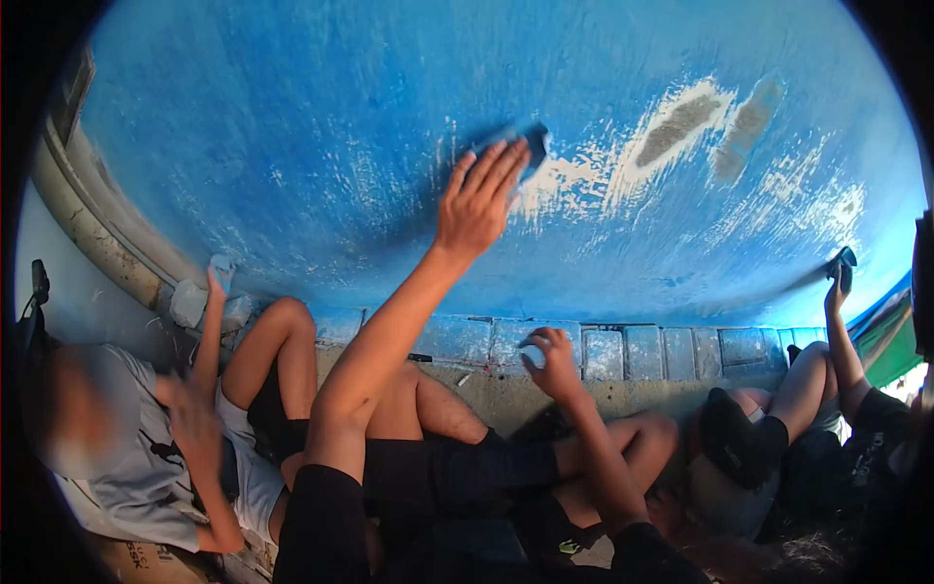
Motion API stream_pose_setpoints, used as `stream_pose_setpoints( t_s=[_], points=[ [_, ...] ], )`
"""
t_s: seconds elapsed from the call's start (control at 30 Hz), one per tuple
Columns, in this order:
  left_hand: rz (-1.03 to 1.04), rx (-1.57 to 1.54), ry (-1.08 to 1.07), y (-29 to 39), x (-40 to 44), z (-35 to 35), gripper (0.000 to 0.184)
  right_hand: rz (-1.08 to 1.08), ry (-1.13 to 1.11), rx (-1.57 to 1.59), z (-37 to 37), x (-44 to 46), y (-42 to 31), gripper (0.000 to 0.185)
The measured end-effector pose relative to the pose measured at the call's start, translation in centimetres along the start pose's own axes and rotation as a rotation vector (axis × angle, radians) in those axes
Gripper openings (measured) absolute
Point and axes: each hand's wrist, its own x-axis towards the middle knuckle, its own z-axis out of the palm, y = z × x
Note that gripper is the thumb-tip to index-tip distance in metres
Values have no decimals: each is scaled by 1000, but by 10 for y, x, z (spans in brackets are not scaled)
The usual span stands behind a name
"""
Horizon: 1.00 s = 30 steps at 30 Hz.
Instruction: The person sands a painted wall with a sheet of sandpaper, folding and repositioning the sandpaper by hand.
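Observation:
My left hand reaches up to the blue wall and presses a dark, folded sheet flat against it, beside a scraped white patch. The sheet shows past the fingertips, and its outline is slightly blurred. Lower down, my right hand is held above my bent legs, its fingers curled around a small pale, curved piece. That hand is near the foot of the wall and appears apart from it.
At the left sits a person in a grey shirt, one hand raised to the wall with a light pad. Another person's hand holds a dark pad against the wall at right. Grey blocks line the wall's base.

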Motion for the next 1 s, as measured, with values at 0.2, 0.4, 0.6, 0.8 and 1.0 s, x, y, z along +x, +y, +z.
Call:
stream_pose_setpoints(
  t_s=[0.2,0.4,0.6,0.8,1.0],
  points=[
    [-191,-187,120,37,-7,26,51,459,273,167,-21,-59,81,16],
    [-203,-217,-69,74,-96,73,48,544,316,293,-9,-38,89,12],
    [-102,-133,45,49,3,30,50,455,176,330,7,-33,80,12],
    [-292,-236,191,67,27,33,51,411,136,326,9,-35,83,11],
    [-17,-404,-510,124,-159,61,48,477,165,333,-1,-41,76,13]
  ],
)
